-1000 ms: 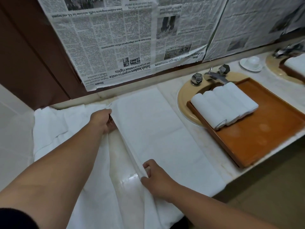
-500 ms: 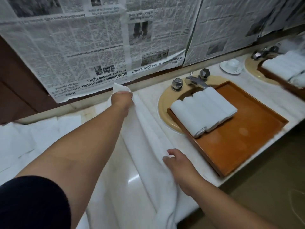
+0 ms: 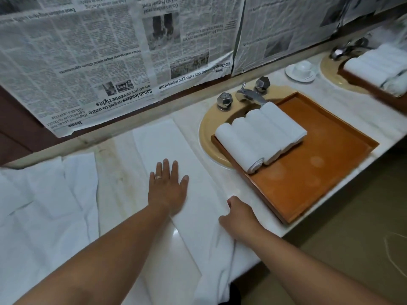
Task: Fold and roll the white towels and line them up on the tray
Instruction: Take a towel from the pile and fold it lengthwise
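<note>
Lying nearby, tray [image 3: 308, 183] w/ rolled towels [image 3: 259, 137], faucet [image 3: 251, 95]

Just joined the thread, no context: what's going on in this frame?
A person is folding white towels at a marble counter. Their left hand lies flat on a towel folded into a long strip, while the right hand grips that strip's near right edge. A row of rolled towels already lies at one end of the wooden tray, which sits over the sink. Loose towels lie to the left, not yet folded.
</note>
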